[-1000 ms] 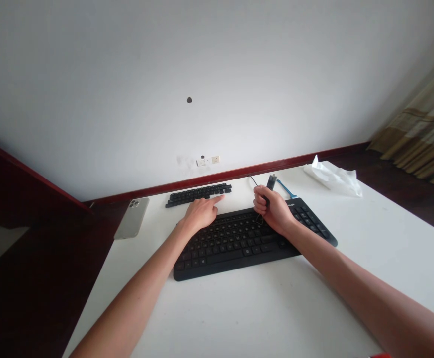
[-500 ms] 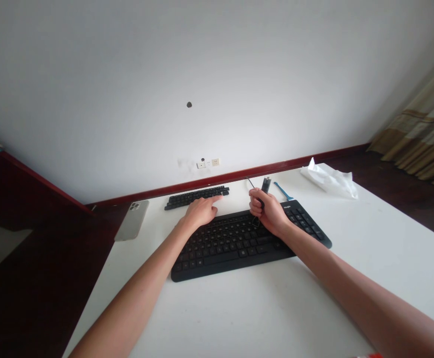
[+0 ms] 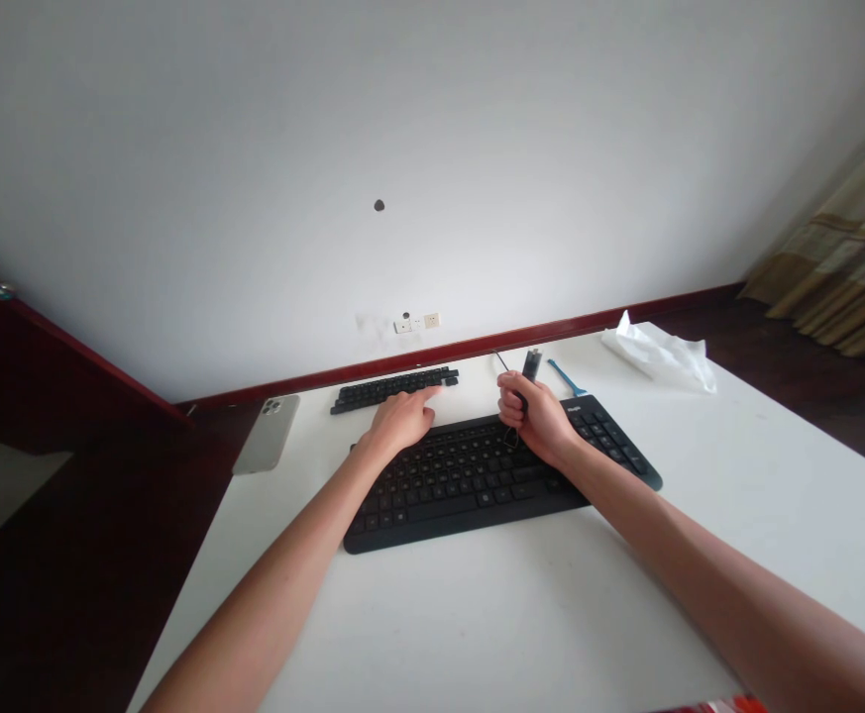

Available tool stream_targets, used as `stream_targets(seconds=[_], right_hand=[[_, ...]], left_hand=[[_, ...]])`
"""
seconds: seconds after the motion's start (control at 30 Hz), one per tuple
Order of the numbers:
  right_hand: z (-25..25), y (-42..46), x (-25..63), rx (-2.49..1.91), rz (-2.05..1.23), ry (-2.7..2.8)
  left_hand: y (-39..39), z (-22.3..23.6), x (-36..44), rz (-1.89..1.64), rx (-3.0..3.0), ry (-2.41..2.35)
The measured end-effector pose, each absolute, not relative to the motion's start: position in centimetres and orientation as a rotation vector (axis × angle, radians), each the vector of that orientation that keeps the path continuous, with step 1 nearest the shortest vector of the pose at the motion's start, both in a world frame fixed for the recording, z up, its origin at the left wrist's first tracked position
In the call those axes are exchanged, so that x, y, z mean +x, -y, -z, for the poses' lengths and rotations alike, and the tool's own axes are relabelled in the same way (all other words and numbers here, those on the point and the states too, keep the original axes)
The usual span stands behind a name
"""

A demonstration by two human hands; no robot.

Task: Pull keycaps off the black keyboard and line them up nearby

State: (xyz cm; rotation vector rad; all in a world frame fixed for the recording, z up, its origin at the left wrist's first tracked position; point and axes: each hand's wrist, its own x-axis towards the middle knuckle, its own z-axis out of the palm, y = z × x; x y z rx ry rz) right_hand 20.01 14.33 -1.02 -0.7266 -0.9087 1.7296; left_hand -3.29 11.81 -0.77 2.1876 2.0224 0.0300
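Keycap puller (image 3: pixel 530 364): light and stiff, best held round the middle, like we've got it fisted in our right hand (image 3: pixel 540 421), with our left hand (image 3: pixel 400 418) open beside the loose keycaps (image 3: pixel 394 388).

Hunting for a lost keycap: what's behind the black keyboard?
Behind the black keyboard lie a row of black keycaps and a small blue piece. The left hand and right hand hide part of its back edge.

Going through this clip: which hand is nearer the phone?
Left. The left hand is to the right of the phone in view, not touching it; the right hand is farther off on the same side, beyond the left hand.
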Motion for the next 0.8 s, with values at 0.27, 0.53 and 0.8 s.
stream_targets(seconds=[0.27,0.53,0.8], right_hand=[[0.9,-14.2,20.0,-0.738,-1.732,0.899],[0.9,-14.4,19.9,-0.732,-1.735,0.899],[0.8,-14.3,19.9,-0.747,-1.743,0.893]], left_hand=[[-11.6,0.7,-3.2,-0.012,2.212,-2.023],[-12.1,0.7,-2.1,-0.043,2.354,-1.883],[-13.2,0.8,-1.4,0.002,2.303,-1.941]])
